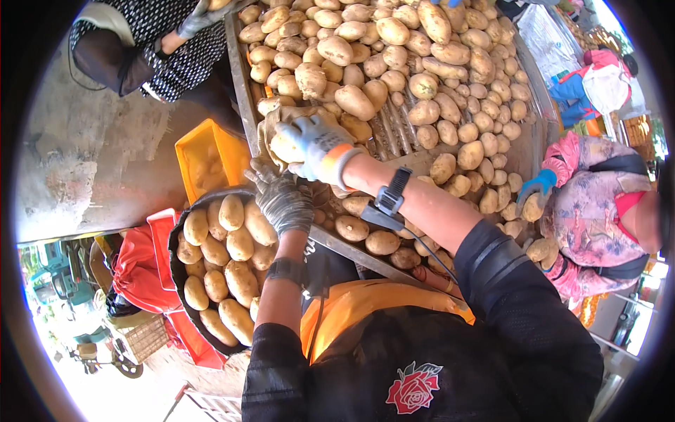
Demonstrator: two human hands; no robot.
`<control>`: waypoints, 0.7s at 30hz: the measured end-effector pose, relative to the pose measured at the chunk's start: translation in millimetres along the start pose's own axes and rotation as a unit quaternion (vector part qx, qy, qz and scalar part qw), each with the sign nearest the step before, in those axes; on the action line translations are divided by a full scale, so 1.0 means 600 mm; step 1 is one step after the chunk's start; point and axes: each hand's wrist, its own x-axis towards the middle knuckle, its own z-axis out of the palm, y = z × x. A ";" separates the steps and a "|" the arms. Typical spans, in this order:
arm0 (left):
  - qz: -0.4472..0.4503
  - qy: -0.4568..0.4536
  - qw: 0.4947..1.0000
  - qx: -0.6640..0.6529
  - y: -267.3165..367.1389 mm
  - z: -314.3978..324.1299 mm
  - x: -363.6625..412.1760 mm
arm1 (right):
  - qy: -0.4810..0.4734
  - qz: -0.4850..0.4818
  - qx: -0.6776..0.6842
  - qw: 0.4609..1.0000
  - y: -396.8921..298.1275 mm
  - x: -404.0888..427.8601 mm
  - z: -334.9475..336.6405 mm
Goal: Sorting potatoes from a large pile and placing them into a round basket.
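My right hand (319,147), in a light blue-grey knit glove with an orange band, grips a large pale potato (285,149). A brown cloth (270,126) lies bunched around that potato at the sorting table's left edge. Just below, my left hand (282,200) wears a dirty grey glove; its fingers are spread near the cloth, and its palm is hidden. Beside the left wrist stands a round black basket (176,258) filled with potatoes (240,244). Many loose potatoes (354,103) cover the slatted table beyond my hands.
The table's metal rim (240,79) runs along the left. A yellow crate (192,153) with potatoes stands beside it, and a red crate (198,337) sits beneath the basket. One co-worker's blue-gloved hand (538,187) holds a potato at right; another's grey-gloved hand (198,21) is at upper left.
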 end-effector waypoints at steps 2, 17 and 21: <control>-0.015 -0.021 0.999 -0.019 -0.009 0.000 -0.001 | -0.021 0.000 -0.071 0.997 -0.024 -0.013 -0.001; -0.017 0.096 0.993 -0.059 -0.007 0.017 -0.007 | -0.031 0.006 0.668 0.743 0.106 -0.317 -0.024; 0.005 0.046 0.996 -0.070 -0.010 0.006 -0.033 | -0.045 0.031 0.837 0.545 0.028 -0.401 -0.017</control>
